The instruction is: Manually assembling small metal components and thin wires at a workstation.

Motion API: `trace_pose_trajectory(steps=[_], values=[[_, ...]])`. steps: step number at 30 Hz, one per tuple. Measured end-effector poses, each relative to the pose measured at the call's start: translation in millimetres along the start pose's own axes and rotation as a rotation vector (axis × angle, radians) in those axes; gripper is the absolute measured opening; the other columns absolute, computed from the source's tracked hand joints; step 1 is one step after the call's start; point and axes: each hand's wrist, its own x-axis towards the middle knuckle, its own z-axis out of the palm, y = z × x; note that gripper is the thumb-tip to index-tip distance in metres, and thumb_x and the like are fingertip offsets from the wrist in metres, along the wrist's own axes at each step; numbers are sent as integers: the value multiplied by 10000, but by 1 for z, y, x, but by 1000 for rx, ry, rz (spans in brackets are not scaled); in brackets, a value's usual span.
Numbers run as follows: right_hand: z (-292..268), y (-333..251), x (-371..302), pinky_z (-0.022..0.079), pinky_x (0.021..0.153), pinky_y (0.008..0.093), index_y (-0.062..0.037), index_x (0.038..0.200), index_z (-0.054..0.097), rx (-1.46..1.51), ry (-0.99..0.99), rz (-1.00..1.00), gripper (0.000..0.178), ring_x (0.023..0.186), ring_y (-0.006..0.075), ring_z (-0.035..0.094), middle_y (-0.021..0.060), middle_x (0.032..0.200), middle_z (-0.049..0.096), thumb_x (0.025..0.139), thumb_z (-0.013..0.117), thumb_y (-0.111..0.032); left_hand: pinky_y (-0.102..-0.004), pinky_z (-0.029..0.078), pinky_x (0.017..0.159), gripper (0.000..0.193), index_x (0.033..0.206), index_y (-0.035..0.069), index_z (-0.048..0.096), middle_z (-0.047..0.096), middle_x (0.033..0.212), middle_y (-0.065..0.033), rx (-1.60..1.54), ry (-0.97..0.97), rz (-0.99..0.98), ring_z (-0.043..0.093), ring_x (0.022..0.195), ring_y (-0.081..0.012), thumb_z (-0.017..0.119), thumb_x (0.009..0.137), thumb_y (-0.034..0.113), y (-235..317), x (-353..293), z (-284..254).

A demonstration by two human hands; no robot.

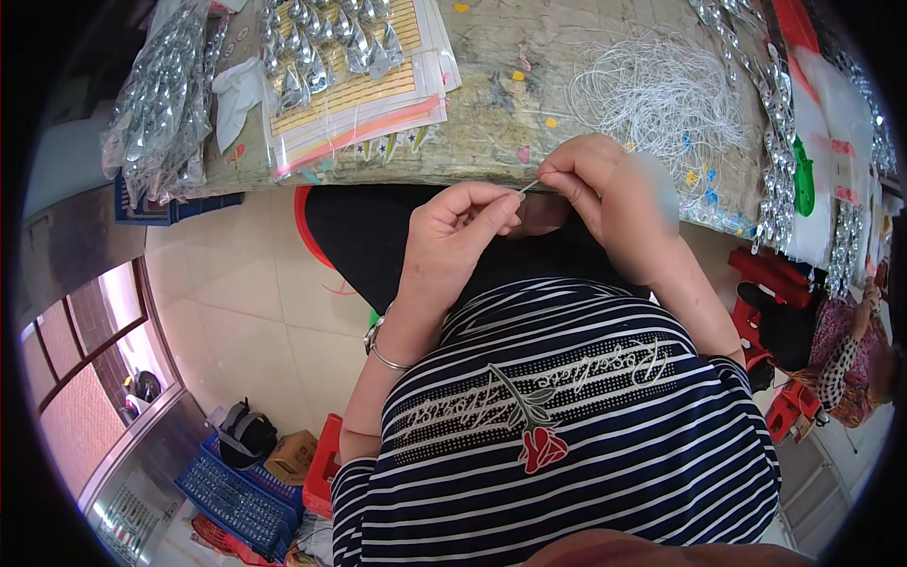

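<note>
Just off the table's near edge, my left hand (453, 231) is closed in a pinch, with thumb and forefinger pressed together. A short stretch of thin pale cord (529, 187) runs from its fingertips to those of my right hand (605, 184), also pinched shut. Part of the right hand is smeared by a blur. Whether a small piece sits inside the left fingertips cannot be made out. Beyond the right hand lies a loose tangle of white cords (661, 90) on the table. Silver twisted drop-shaped pieces (316, 42) rest on striped sheets at the far left.
The worn table (501, 123) curves across the top. Bagged silver twists (161, 104) lie at its left end. Silver strands (777, 142) and green snips-like handles (803, 180) are at the right. Blue baskets (236, 501) stand on the floor; another person (836, 350) sits far right.
</note>
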Motion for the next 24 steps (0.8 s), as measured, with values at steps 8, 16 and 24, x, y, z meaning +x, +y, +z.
trace_pose_trajectory(steps=[8, 16, 24], values=[[-7, 0, -5, 438, 739, 317, -21, 917, 547, 24, -99, 148, 84, 819, 191, 569, 69, 864, 581, 899, 543, -103, -204, 479, 706, 128, 961, -20, 651, 654, 849, -46, 68, 25, 44, 596, 762, -76, 627, 856, 50, -4, 1, -5], [-3, -2, -12, 425, 744, 253, -50, 926, 529, 972, -93, 602, 167, 836, 112, 539, 24, 887, 562, 977, 449, -188, -185, 435, 620, 124, 961, -21, 648, 645, 825, -49, 25, 41, 43, 565, 715, -62, 618, 859, 44, -4, 0, -1], [5, -21, 1, 446, 789, 262, -26, 916, 552, 639, -88, 386, 130, 893, 125, 565, 71, 1004, 622, 957, 481, -126, -179, 413, 585, 123, 963, -15, 645, 648, 826, -49, 29, 76, 84, 552, 699, -53, 614, 866, 54, -3, -1, 1]])
